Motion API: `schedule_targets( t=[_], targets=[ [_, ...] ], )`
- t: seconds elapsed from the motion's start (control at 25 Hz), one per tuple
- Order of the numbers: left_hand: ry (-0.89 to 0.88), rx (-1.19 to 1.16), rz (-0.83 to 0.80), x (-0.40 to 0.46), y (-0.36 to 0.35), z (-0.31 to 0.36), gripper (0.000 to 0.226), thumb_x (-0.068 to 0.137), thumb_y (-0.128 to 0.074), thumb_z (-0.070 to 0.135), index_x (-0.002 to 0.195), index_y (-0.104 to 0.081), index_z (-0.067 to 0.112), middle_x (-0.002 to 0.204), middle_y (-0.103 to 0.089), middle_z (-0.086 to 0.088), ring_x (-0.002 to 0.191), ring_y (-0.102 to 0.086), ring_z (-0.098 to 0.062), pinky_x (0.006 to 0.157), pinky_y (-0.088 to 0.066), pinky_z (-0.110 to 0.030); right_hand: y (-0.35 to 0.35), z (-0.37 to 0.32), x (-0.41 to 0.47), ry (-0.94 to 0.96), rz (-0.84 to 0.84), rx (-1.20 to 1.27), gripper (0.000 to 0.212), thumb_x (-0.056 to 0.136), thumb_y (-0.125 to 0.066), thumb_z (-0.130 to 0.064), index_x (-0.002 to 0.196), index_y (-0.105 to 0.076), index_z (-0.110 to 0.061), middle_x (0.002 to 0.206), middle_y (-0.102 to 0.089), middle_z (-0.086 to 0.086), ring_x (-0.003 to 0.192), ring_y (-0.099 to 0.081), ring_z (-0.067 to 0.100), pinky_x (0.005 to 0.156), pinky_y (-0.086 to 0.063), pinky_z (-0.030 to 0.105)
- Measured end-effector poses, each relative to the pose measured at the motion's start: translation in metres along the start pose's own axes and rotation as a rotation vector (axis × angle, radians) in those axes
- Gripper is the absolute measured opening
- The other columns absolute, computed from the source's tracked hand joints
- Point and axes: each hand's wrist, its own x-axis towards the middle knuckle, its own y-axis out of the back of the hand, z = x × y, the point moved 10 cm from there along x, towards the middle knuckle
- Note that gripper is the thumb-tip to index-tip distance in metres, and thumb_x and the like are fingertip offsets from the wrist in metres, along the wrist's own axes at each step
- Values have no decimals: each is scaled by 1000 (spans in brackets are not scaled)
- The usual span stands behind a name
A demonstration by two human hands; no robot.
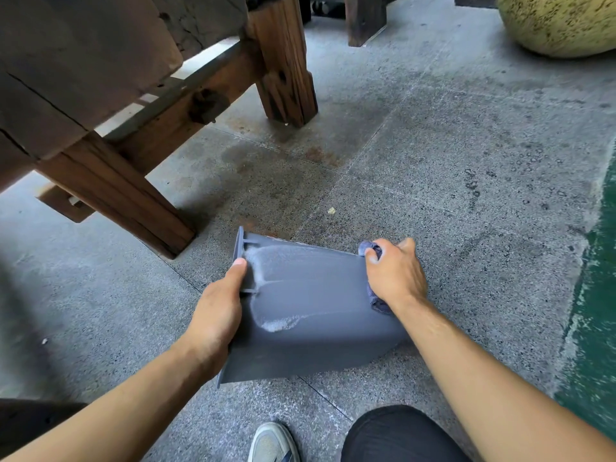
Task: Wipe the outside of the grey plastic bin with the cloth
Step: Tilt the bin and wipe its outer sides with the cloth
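bin point(306, 315): grey plastic, matt, smooth wall with pale dusty patches near the rim. cloth point(375, 250): blue-grey fabric, soft, bunched. floor point(433, 155): speckled stone or concrete, rough, dull, rust-coloured stains. bench point(133, 111): dark weathered wood, cracked, coarse grain. pot point(560, 25): yellowish, pitted, mottled surface. shoe point(271, 441): grey mesh-like fabric.

Grey bin point(310, 315) on its side, left hand point(216, 311) gripping rim, right hand point(393, 275) pressing cloth point(378, 303)
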Motion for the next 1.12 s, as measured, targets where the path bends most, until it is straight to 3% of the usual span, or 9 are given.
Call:
schedule_targets(
  t=[0.24, 0.4, 0.48, 0.6, 0.72, 0.8, 0.88, 1.04, 1.12],
  targets=[
    [-96, 41, -38, -5, -11, 13, 47, 101, -51, 50, 76, -84, 28, 77, -82, -4, 65, -77, -13, 51, -54, -17, -5, 56, 7, -157, -18, -18, 37, 99, -44, -45, 125, -61, -24, 117, -46, 16, 72, -48, 31, 66, -41, 35],
    [-114, 76, -56, -9, -11, 15, 47, 102, -51, 48, 76, -84, 27, 76, -82, -3, 64, -77, -10, 51, -53, -15, -6, 95, 5, -301, -30, 120, 32, 94, -56, -51, 105, -68, -23, 104, -63, 11, 72, -59, 26, 65, -50, 31],
    [-125, 108, -60, -9, -8, 16, 47, 102, -52, 49, 75, -84, 27, 74, -82, -1, 64, -76, -8, 51, -52, -14, -8, 111, -4, -333, 12, 263, 30, 90, -64, -48, 98, -69, -19, 90, -71, 7, 68, -61, 22, 60, -50, 28],
    [-148, 186, -64, -9, -4, 18, 48, 101, -50, 53, 76, -83, 29, 72, -81, 4, 62, -73, -3, 52, -51, -12, -15, 124, -17, -470, 55, 807, 26, 92, -61, -42, 95, -68, -18, 95, -73, 10, 84, -69, 29, 80, -59, 43],
    [-136, 213, -53, -7, -1, 16, 51, 101, -49, 55, 75, -83, 27, 72, -81, 2, 62, -73, -5, 55, -52, -18, -8, 98, -19, -504, -85, 1196, 21, 89, -49, -31, 89, -61, -13, 85, -66, 8, 72, -64, 24, 71, -54, 39],
    [-136, 187, -47, -7, -3, 18, 51, 101, -50, 53, 71, -83, 27, 68, -80, 2, 57, -72, -5, 50, -50, -16, 0, 64, -22, -450, -251, 1394, 9, 78, -50, -16, 84, -56, -12, 74, -63, 5, 59, -62, 19, 58, -53, 31],
    [-126, 138, -40, -8, -4, 19, 52, 102, -51, 50, 66, -82, 28, 63, -79, 2, 53, -71, -5, 45, -48, -13, 5, 34, -31, -389, -406, 1490, 9, 77, -52, -5, 84, -56, -9, 72, -65, 5, 58, -64, 18, 52, -55, 32],
    [-100, 102, -8, -6, -1, 22, 54, 102, -52, 49, 61, -81, 29, 60, -77, 1, 50, -71, -6, 42, -46, -13, -5, 0, -52, -327, -615, 1464, 37, 79, -58, 13, 115, -58, 6, 105, -68, 22, 92, -67, 30, 83, -56, 47],
    [-90, 92, -9, -5, 0, 21, 54, 101, -51, 50, 62, -82, 29, 62, -78, -1, 52, -72, -8, 43, -48, -14, -10, -4, -60, -342, -617, 1463, 35, 84, -52, 17, 117, -57, 7, 109, -66, 27, 93, -66, 31, 86, -55, 47]
  ],
)
